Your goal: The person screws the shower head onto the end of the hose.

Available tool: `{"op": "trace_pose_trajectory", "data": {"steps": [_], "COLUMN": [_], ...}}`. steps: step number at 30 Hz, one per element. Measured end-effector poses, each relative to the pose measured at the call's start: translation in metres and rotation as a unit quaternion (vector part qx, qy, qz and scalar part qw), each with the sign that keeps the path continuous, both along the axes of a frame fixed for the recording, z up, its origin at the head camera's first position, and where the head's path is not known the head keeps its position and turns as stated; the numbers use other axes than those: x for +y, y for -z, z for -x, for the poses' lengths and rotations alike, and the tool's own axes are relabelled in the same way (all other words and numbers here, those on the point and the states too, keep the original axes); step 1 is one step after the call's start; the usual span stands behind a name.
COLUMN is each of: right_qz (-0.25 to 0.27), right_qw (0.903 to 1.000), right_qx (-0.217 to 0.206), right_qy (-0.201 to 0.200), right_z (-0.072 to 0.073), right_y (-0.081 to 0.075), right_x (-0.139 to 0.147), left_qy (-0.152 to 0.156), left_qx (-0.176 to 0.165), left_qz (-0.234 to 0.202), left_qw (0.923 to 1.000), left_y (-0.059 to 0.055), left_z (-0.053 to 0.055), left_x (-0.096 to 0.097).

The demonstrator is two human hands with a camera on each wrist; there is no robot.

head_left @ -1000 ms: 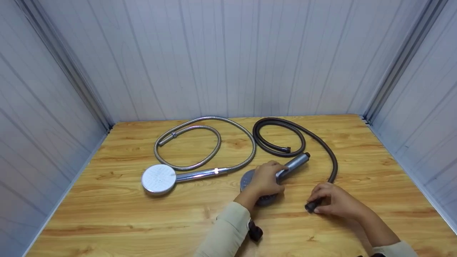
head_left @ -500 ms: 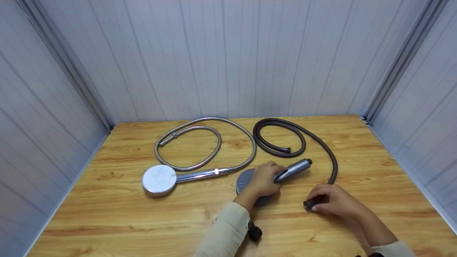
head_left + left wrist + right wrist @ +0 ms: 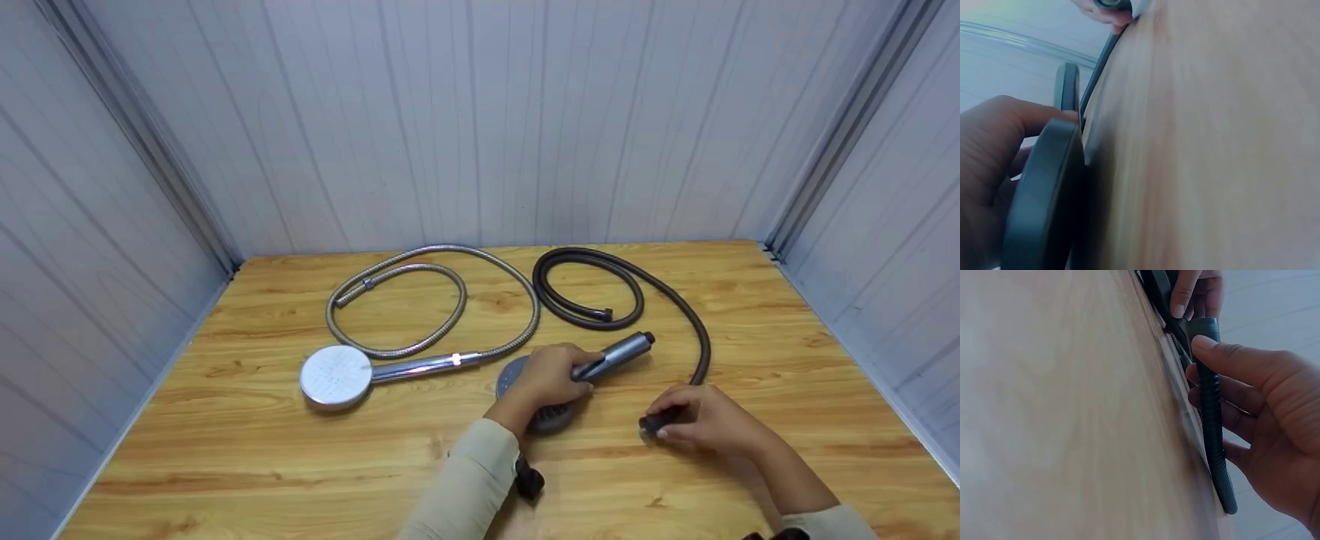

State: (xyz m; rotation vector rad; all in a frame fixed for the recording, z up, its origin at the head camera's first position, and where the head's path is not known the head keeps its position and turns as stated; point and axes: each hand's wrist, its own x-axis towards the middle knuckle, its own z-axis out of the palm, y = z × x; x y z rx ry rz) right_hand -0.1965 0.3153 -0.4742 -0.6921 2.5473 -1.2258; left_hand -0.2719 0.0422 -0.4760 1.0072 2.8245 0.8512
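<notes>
My left hand (image 3: 553, 377) grips a dark grey shower head (image 3: 616, 355) near its neck, with the handle slanting up to the right in the head view. In the left wrist view the thick rim of its round head (image 3: 1044, 191) stands close to the tabletop, thumb along it. Lower right, my right hand (image 3: 705, 421) pinches the end of a dark shower hose (image 3: 702, 337) between thumb and fingers. The right wrist view shows the hose's end fitting (image 3: 1203, 328) beside the thumb tip. A gap lies between this fitting and the handle's threaded end (image 3: 649, 337).
A chrome shower head (image 3: 335, 376) lies at left on the wooden table (image 3: 300, 472), joined to a looped metal hose (image 3: 534, 300). The dark hose's far end (image 3: 604, 315) lies coiled behind the grey handle. Pale panel walls (image 3: 480, 127) enclose the back and sides.
The grey shower head has shifted slightly left and its handle end has dropped a little. The hose end in my right hand has tilted slightly upward; the hand itself hardly moved.
</notes>
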Motion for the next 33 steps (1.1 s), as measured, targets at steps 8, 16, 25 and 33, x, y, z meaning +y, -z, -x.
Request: {"op": "trace_pose_trajectory", "data": {"steps": [8,16,25,33], "right_qz": [0.019,0.041,0.044,0.036], "right_qw": [0.9989,0.9974,0.9988,0.9987], "right_qx": [-0.040,-0.052,-0.001,0.004], "right_qy": [0.013,0.029,0.021,0.037], "right_z": [-0.001,-0.003,0.000,0.001], "right_y": [-0.004,-0.007,-0.006,-0.009], "right_x": [0.001,0.000,0.002,0.006], "left_qy": [0.010,0.038,0.065,0.067], "left_qx": [0.045,0.027,-0.001,-0.042], "left_qz": [0.001,-0.034,-0.059,-0.095], "left_qw": [0.9989,0.9983,0.9961,0.9923], "left_y": [0.006,0.006,0.002,0.001], "left_z": [0.003,0.005,0.003,0.004], "left_x": [-0.001,-0.003,-0.011,-0.019]}}
